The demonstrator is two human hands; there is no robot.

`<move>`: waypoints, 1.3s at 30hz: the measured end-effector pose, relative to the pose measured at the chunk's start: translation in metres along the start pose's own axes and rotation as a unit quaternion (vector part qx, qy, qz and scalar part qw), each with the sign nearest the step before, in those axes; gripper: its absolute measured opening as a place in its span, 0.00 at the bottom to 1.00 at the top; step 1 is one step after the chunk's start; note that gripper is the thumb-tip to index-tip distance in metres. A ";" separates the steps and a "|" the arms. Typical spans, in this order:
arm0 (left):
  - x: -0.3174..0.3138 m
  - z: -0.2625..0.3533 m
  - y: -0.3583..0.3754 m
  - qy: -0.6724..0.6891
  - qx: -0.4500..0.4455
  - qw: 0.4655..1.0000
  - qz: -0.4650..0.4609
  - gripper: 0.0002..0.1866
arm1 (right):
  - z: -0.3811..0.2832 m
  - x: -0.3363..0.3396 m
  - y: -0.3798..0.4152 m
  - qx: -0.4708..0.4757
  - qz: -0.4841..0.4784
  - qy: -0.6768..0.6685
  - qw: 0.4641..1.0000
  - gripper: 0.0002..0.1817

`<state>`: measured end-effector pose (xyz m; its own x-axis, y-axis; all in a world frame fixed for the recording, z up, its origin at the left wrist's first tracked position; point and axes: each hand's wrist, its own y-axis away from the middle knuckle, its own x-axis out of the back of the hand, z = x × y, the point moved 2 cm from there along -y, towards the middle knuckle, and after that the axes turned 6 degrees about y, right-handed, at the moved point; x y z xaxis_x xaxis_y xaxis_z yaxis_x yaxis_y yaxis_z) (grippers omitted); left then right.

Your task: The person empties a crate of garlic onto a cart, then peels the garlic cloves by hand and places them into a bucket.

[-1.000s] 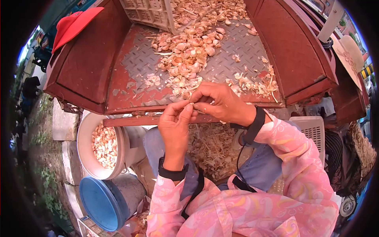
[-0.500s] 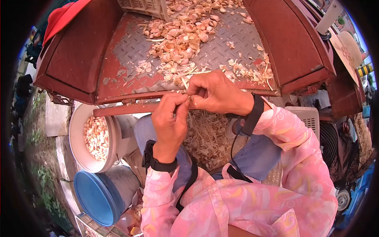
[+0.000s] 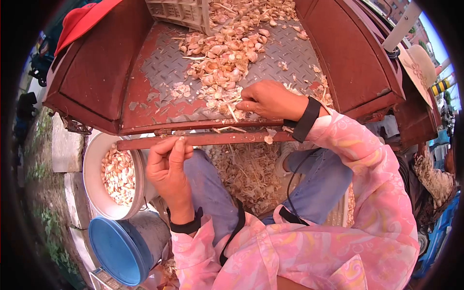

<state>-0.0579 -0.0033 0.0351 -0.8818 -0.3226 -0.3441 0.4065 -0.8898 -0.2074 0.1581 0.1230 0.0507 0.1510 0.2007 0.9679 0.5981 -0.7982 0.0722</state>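
My left hand [image 3: 169, 169] is closed in a pinch near the red rail [image 3: 217, 140], close to the white bucket of garlic cloves [image 3: 117, 176]. A small pale piece shows at its fingertips, too small to name surely. Over the front edge of the metal truck bed [image 3: 159, 72], my right hand [image 3: 271, 100] is closed, fingers curled down at the near end of the garlic pile [image 3: 227, 58]. Whatever it may hold is hidden. Dry skins and stems lie beside its fingertips.
A plastic crate [image 3: 186, 14] stands on the bed at the back. The blue lid [image 3: 118, 249] is at the lower left. Peelings [image 3: 251, 179] are heaped between my knees. Red side panels [image 3: 348, 53] flank the bed.
My hands were together over the rail and have parted. The left moved left and down toward the white bucket; the right moved slightly right, over the bed's skins.
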 end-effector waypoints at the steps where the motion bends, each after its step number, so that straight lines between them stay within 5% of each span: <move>1: 0.024 0.009 -0.009 -0.054 -0.034 0.996 0.059 0.04 | 0.000 0.010 -0.005 -0.018 0.029 0.006 0.999 0.11; 4: 0.128 0.012 -0.037 -0.215 -0.072 0.958 0.178 0.05 | 0.020 0.008 -0.035 0.104 0.139 0.043 0.984 0.18; 5: 0.174 0.003 -0.046 -0.319 -0.079 0.932 0.154 0.07 | 0.029 0.000 -0.045 0.088 0.046 0.073 0.992 0.26; 6: 0.197 0.008 -0.046 -0.477 0.018 0.870 0.128 0.10 | 0.034 -0.010 -0.046 0.087 0.051 0.072 0.992 0.26; 8: 0.222 -0.006 -0.044 -0.553 -0.085 0.822 0.107 0.11 | 0.037 -0.024 -0.039 0.127 0.086 0.091 0.984 0.30; 9: 0.205 -0.004 -0.045 -0.551 -0.083 0.824 0.107 0.11 | 0.027 -0.016 -0.028 0.095 0.035 0.103 0.990 0.33; 11: 0.135 0.003 -0.047 -0.329 -0.036 0.943 0.041 0.11 | 0.026 -0.013 -0.012 0.091 0.007 0.098 0.991 0.32; 12: 0.111 0.000 -0.052 -0.328 -0.023 0.945 -0.008 0.11 | 0.028 -0.012 -0.004 0.088 -0.014 0.092 0.992 0.31; 14: 0.042 0.002 -0.056 -0.320 -0.041 0.942 -0.094 0.10 | 0.031 -0.006 0.010 0.125 0.035 0.130 0.983 0.30; 16: -0.012 -0.015 -0.062 -0.343 -0.110 0.912 -0.197 0.12 | 0.027 0.010 0.019 0.015 -0.063 0.094 0.993 0.25; 17: -0.034 -0.030 -0.063 -0.373 -0.163 0.878 -0.250 0.13 | 0.029 0.016 0.017 0.021 0.007 0.094 0.995 0.17; 23: -0.061 -0.051 -0.038 -0.454 -0.193 0.803 -0.335 0.16 | 0.010 -0.013 -0.040 0.190 0.121 0.059 0.972 0.10; 25: -0.056 -0.043 -0.026 -0.413 -0.180 0.814 -0.367 0.15 | 0.008 -0.016 -0.047 0.158 0.108 0.079 0.978 0.09; 30: -0.046 -0.038 -0.017 -0.330 -0.059 0.888 -0.316 0.15 | 0.018 -0.015 -0.038 0.134 0.115 0.031 0.984 0.11; 32: -0.051 -0.047 -0.017 -0.098 0.191 0.955 -0.205 0.17 | 0.021 -0.011 -0.027 0.139 0.122 0.002 0.983 0.11; 36: -0.073 -0.071 -0.018 -0.058 0.189 0.961 -0.192 0.21 | 0.023 -0.012 -0.010 0.083 0.136 -0.105 0.982 0.10; 39: -0.085 -0.071 -0.016 0.002 0.225 0.953 -0.205 0.21 | 0.019 -0.012 0.004 0.014 0.074 -0.410 0.909 0.13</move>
<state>0.0274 0.0617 0.0032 -0.9429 0.0830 -0.3226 -0.1168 -0.9894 0.0868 0.1740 0.1282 0.0349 0.7606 0.4579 0.4603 0.5413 -0.8386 -0.0602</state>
